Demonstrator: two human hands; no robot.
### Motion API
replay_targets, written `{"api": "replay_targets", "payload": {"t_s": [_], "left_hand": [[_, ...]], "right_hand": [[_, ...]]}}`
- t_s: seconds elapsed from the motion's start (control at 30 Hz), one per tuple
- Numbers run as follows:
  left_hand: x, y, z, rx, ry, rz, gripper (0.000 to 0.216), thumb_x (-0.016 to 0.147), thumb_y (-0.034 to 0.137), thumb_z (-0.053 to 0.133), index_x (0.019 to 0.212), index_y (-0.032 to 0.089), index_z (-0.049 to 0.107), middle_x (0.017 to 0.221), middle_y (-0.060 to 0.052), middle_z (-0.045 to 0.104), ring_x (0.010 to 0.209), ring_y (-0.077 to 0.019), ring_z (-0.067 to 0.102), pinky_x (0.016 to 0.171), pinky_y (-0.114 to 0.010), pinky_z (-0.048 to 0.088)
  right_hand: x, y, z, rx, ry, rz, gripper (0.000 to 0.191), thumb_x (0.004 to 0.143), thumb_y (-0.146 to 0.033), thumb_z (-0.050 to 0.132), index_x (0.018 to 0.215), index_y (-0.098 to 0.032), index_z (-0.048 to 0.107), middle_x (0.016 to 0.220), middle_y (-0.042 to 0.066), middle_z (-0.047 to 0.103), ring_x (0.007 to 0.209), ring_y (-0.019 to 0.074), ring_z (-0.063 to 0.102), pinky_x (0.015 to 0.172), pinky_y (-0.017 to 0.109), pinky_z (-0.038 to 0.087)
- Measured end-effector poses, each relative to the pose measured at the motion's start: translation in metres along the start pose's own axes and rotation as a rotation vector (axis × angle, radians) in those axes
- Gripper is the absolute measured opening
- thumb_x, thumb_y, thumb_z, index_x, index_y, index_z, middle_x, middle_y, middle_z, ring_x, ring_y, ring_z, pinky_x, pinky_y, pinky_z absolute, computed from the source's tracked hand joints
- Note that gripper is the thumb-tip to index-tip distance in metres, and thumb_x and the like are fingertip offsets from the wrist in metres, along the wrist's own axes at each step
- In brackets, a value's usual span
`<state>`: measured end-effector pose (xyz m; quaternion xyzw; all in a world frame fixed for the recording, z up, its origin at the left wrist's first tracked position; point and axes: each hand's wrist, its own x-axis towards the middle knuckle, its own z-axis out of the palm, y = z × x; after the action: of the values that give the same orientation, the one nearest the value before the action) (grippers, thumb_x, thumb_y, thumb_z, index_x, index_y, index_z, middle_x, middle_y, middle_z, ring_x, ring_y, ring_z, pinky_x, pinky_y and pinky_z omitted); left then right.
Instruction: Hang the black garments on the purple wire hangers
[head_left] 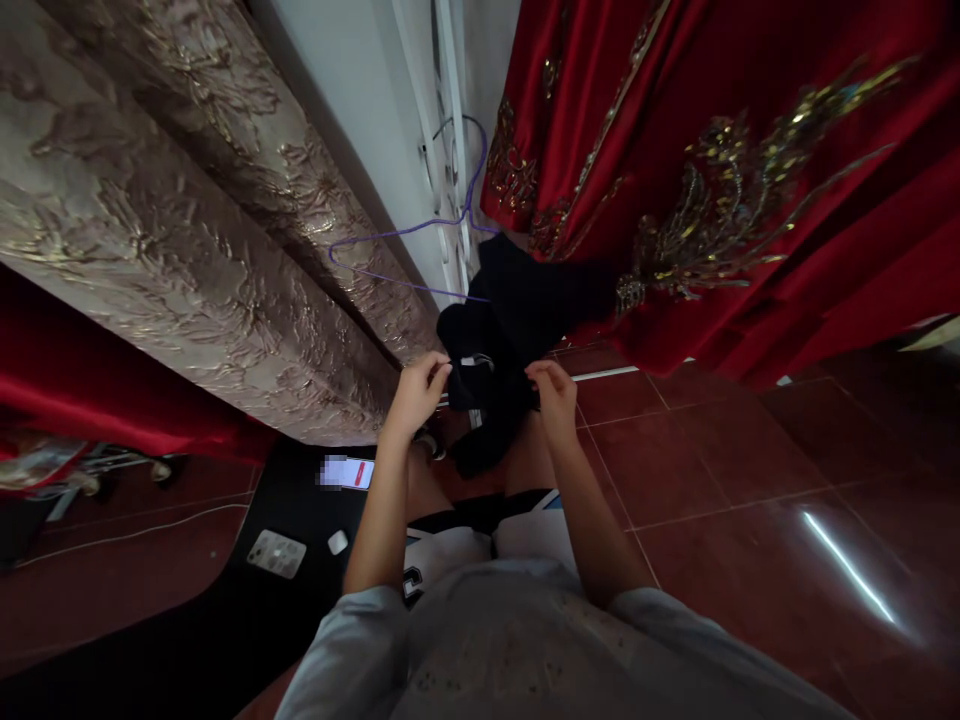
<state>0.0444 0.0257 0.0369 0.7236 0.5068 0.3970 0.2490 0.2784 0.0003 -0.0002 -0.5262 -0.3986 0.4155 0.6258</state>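
Note:
A black garment [517, 300] hangs in front of me, dark enough that its exact kind is hard to make out. A small pale label [475, 361] shows inside its opening. My left hand [418, 396] pinches the garment's left edge between thumb and fingers. On the opposite edge, my right hand [555, 398] holds the cloth in a similar pinch. A purple wire hanger [401, 232] hooks onto a white rack [448, 150]; its left arm is bare and its right end disappears behind the black cloth.
Red embroidered cloth [675, 120] hangs at the right, and a textured beige-gold curtain [262, 200] at the left. On a black surface [217, 610] lie a phone with a lit screen [349, 473], another phone [277, 554] and a small white case [338, 542]. Reddish tiles [712, 520] cover the floor.

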Motion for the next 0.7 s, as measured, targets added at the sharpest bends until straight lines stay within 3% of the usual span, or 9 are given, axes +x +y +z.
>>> {"api": "replay_targets", "payload": {"t_s": [0.1,0.17,0.27,0.37,0.4,0.47,0.57,0.63,0.7], "left_hand": [[0.003,0.028,0.01,-0.114,0.072,0.053,0.022,0.104,0.039,0.05,0.103,0.021,0.063,0.093,-0.005,0.069,0.086,-0.0187,0.065,0.082,-0.03,0.051],[0.002,0.04,0.018,-0.141,0.126,0.133,0.021,0.104,0.039,0.052,0.104,0.021,0.064,0.104,-0.007,0.068,0.1,-0.0203,0.066,0.092,-0.032,0.052],[-0.002,0.037,0.023,-0.164,0.122,0.218,0.021,0.104,0.04,0.053,0.106,0.022,0.063,0.122,-0.01,0.066,0.12,-0.0233,0.062,0.107,-0.038,0.048],[-0.012,0.016,0.02,-0.21,-0.089,0.122,0.033,0.107,0.046,0.042,0.12,0.022,0.062,0.11,-0.01,0.072,0.105,-0.0235,0.069,0.095,-0.037,0.055],[-0.016,0.009,0.018,-0.191,-0.199,0.088,0.036,0.107,0.047,0.041,0.12,0.021,0.063,0.104,-0.009,0.074,0.098,-0.0238,0.07,0.089,-0.037,0.057],[-0.022,0.001,0.014,-0.1,-0.371,0.05,0.038,0.105,0.05,0.047,0.106,0.02,0.07,0.093,-0.007,0.076,0.086,-0.0245,0.072,0.079,-0.034,0.057],[-0.025,-0.001,0.006,0.04,-0.413,0.033,0.035,0.102,0.05,0.054,0.091,0.021,0.071,0.088,-0.005,0.076,0.079,-0.0245,0.072,0.074,-0.032,0.055],[-0.025,-0.006,-0.007,0.111,-0.405,0.03,0.032,0.102,0.048,0.054,0.096,0.022,0.072,0.092,-0.005,0.077,0.083,-0.0253,0.073,0.077,-0.033,0.054],[-0.023,-0.018,-0.028,0.21,-0.43,-0.01,0.03,0.1,0.047,0.055,0.092,0.023,0.071,0.087,-0.006,0.075,0.08,-0.0255,0.072,0.077,-0.034,0.053]], "right_hand": [[-0.007,-0.004,0.02,-0.105,-0.222,-0.186,0.04,0.082,-0.037,0.072,0.118,-0.021,0.063,0.128,0.009,0.066,0.122,0.0231,0.059,0.109,0.036,0.043],[-0.012,-0.009,0.033,-0.149,-0.459,-0.224,0.052,0.082,-0.034,0.073,0.129,-0.02,0.058,0.136,0.011,0.063,0.127,0.0244,0.058,0.112,0.038,0.042],[-0.007,-0.024,0.042,-0.231,-0.702,-0.193,0.018,0.088,-0.028,0.057,0.101,-0.017,0.065,0.101,0.007,0.072,0.095,0.0221,0.065,0.091,0.035,0.052],[0.02,-0.046,0.043,-0.302,-0.807,-0.252,0.014,0.086,-0.025,0.053,0.078,-0.019,0.063,0.076,0.002,0.066,0.076,0.0197,0.061,0.077,0.033,0.052],[0.033,-0.052,0.045,-0.297,-0.78,-0.306,0.013,0.084,-0.024,0.054,0.08,-0.019,0.065,0.078,0.002,0.067,0.079,0.0203,0.063,0.08,0.033,0.052],[0.063,-0.055,0.055,-0.259,-0.601,-0.411,0.017,0.085,-0.021,0.054,0.092,-0.02,0.069,0.092,0.004,0.072,0.094,0.0219,0.066,0.093,0.035,0.052],[0.102,-0.038,0.077,-0.231,-0.317,-0.393,0.022,0.091,-0.023,0.052,0.104,-0.019,0.068,0.111,0.01,0.072,0.108,0.0217,0.064,0.106,0.036,0.047],[0.115,-0.02,0.081,-0.25,-0.311,-0.335,0.018,0.092,-0.027,0.055,0.101,-0.018,0.067,0.106,0.01,0.072,0.101,0.0214,0.064,0.102,0.036,0.048],[0.119,-0.008,0.068,-0.268,-0.329,-0.326,0.014,0.091,-0.032,0.058,0.092,-0.019,0.065,0.092,0.007,0.069,0.088,0.0201,0.062,0.093,0.035,0.05]]}}
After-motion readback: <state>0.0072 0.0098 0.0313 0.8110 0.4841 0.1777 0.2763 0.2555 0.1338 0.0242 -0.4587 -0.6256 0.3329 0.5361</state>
